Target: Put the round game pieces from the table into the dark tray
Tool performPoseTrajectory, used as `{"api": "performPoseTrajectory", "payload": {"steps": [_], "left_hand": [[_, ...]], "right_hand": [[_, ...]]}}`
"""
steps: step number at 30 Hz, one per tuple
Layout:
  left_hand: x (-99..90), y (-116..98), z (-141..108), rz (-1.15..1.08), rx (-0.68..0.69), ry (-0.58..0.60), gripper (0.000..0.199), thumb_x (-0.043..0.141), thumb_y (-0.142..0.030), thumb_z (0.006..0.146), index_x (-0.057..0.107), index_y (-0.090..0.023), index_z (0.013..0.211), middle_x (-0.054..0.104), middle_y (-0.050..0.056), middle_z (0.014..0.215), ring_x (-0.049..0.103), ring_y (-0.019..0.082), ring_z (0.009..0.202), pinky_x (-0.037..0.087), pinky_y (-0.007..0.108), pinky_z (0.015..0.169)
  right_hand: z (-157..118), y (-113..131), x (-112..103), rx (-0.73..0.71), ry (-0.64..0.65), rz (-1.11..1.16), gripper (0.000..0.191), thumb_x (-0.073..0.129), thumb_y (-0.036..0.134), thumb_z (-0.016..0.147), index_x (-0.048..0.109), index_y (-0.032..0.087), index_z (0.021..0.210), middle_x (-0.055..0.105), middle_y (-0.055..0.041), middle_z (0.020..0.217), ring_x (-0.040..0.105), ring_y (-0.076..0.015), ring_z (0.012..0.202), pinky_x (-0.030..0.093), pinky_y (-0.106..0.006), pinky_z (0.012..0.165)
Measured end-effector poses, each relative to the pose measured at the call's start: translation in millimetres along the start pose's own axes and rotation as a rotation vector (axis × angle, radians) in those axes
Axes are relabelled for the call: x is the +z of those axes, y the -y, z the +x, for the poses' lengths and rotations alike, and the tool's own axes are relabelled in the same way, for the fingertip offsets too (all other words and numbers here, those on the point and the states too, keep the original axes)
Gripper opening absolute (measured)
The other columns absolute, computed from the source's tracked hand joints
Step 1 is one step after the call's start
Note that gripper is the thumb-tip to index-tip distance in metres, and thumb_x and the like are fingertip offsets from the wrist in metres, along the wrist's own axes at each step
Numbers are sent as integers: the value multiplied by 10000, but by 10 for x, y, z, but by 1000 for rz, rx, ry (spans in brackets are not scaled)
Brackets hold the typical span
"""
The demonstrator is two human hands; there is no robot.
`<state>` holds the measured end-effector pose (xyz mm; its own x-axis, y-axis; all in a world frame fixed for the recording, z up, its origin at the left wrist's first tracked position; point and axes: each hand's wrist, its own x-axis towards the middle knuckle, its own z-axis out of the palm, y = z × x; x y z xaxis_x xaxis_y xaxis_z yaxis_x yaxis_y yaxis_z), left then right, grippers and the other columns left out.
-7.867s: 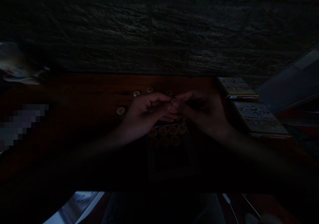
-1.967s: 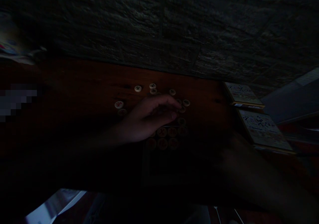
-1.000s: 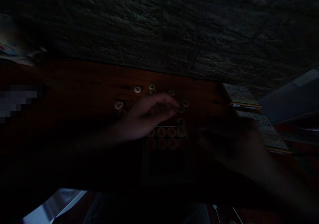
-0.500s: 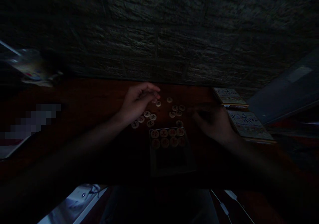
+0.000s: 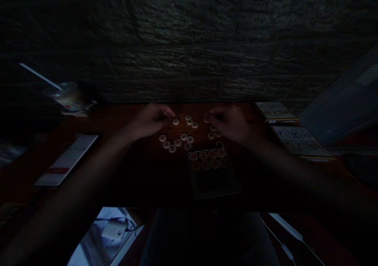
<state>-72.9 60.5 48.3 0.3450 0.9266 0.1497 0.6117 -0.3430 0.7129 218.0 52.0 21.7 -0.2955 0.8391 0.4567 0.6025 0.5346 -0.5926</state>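
In dim light, round Chinese chess pieces [image 5: 177, 142] with carved characters lie scattered on the dark reddish table. My left hand [image 5: 152, 119] hovers at their far left with fingers curved and apart, beside a single piece [image 5: 176, 121]; no piece shows in it. My right hand [image 5: 230, 122] is bent at the far right, with thumb and fingertips closed at a partly hidden piece [image 5: 206, 119]. Between the hands lies a small cluster of pieces [image 5: 189, 122]. Closer to me, a shallow box [image 5: 217, 193] holds two rows of red-marked pieces [image 5: 203, 155] along its far side.
A phone [image 5: 69, 159] lies at left, with a plastic cup and straw [image 5: 69, 96] behind it. Two flat printed boxes [image 5: 299, 140] sit at right. A rough stone wall [image 5: 189, 41] borders the table's back. White cables [image 5: 286, 252] hang below the front edge.
My left hand has drawn back leftward, uncovering several pieces. My right hand has moved left and away from me, onto a piece. The view has shifted, bringing the whole phone into sight.
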Motion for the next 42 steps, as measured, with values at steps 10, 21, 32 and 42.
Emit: {"api": "performPoseTrajectory", "payload": {"steps": [10, 21, 32, 42], "left_hand": [[-61, 328, -514, 212, 108, 222, 350, 620, -304, 953, 769, -243, 1263, 775, 100, 1226, 721, 259, 1116, 544, 403, 1001], [1, 244, -470, 414, -26, 85, 180, 638, -411, 904, 714, -263, 974, 799, 50, 975, 740, 277, 879, 513, 356, 813], [260, -279, -237, -298, -112, -153, 219, 906, -304, 768, 742, -213, 883, 830, 53, 925, 780, 229, 840, 633, 381, 839], [1066, -541, 187, -888, -24, -89, 277, 942, -268, 751, 853, -176, 997, 832, 50, 927, 730, 112, 787, 555, 213, 754]], "right_hand": [[-220, -266, 16, -6, -65, 20, 259, 619, 307, 961, 822, 170, 878, 840, -83, 890, 762, -219, 761, 527, -320, 718], [-224, -161, 33, -52, -23, 63, 246, 620, 278, 963, 814, 146, 887, 793, -45, 794, 694, -158, 704, 450, -276, 681], [-200, -70, -10, -56, -15, 193, 234, 637, 287, 958, 818, 151, 901, 779, -35, 781, 658, -135, 680, 439, -260, 649], [-163, -75, -106, 162, 18, 612, 261, 591, 362, 945, 692, 187, 779, 713, -12, 721, 630, -130, 566, 481, -250, 542]]}}
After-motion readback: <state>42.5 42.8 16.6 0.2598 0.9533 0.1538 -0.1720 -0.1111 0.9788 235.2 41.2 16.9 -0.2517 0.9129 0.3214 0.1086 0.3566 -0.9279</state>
